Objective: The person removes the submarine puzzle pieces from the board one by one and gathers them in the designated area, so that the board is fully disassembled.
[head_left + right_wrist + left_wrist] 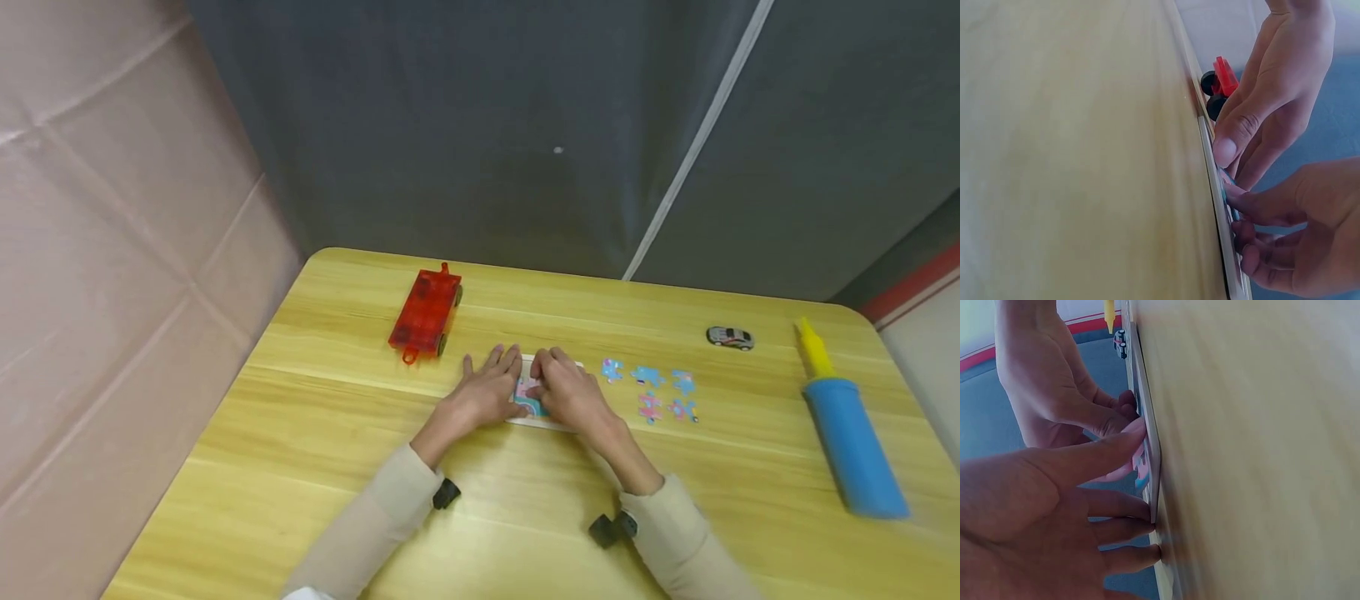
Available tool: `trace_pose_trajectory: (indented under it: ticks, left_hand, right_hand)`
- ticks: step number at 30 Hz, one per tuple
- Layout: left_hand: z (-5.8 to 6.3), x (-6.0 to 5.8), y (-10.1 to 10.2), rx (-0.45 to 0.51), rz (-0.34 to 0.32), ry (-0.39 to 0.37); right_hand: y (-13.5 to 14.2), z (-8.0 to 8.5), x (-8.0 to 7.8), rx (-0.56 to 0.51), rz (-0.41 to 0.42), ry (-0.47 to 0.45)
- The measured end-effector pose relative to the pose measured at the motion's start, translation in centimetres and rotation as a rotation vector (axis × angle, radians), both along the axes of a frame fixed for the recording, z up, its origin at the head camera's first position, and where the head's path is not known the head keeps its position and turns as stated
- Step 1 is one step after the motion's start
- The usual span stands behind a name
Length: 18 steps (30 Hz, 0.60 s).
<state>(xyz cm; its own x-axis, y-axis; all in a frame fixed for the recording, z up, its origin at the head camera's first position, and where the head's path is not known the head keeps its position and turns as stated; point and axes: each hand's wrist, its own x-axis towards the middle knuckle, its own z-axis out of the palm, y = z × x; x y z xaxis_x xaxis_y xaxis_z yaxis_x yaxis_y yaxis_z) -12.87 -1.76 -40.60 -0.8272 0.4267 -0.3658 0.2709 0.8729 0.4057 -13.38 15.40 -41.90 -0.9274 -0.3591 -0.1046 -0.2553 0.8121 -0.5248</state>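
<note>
A small jigsaw puzzle tray [551, 426] with a pale rim lies on the table, and pink and teal puzzle pieces [531, 406] show inside it. My left hand [487, 393] rests along the tray's left side, fingers extended, its thumb at the near rim in the left wrist view. Over the tray's right part, my right hand [573, 395] has its fingers curled and pinches a puzzle piece [1230, 179] at the tray surface; the fingers hide most of that piece. Several loose jigsaw pieces [647, 376] lie right of the tray.
A red toy wagon [425, 312] with dark wheels stands to the left, beyond my left hand. Farther right are a small silver toy car [730, 337] and a blue hand pump [857, 448] with a yellow nozzle. A dark partition [465, 125] rises behind the table.
</note>
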Motion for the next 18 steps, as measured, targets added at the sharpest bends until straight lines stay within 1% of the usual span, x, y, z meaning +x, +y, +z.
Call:
trace_pose_trajectory:
  ticks: [1,4,6,8,10,11,13,15,18]
  left_hand:
    - [-0.3,-0.1,0.0,0.010,0.003,0.001]
    - [-0.4,-0.2,0.1,0.004,0.006,0.008]
    - [-1.0,-0.4,0.0,0.019,0.008,0.014]
    - [-1.0,-0.5,0.1,0.006,0.005,0.016]
    - [-1.2,-0.6,0.1,0.007,0.005,0.010]
    - [-1.2,-0.6,0.1,0.010,0.006,-0.001]
    - [-1.3,-0.7,0.2,0.004,0.008,-0.019]
    - [-2.0,-0.9,0.1,0.026,0.018,-0.032]
    - [-3.2,-1.2,0.0,0.029,0.025,-0.028]
  right_hand:
    - [0.0,0.0,0.0,-0.010,-0.001,0.005]
    - [-0.1,-0.1,-0.2,-0.039,0.008,0.033]
    - [-0.1,0.0,-0.2,-0.054,0.010,0.046]
    - [0.0,0.1,-0.2,-0.064,0.014,0.056]
    - [0.1,0.1,-0.3,-0.070,0.020,0.064]
    - [0.2,0.1,-0.3,-0.074,0.020,0.064]
    - [0.3,0.0,-0.3,-0.085,0.026,0.064]
    - [0.4,-0.2,-0.3,-0.097,0.032,0.065]
    - [0.5,-0.5,-0.3,-0.121,0.037,0.073]
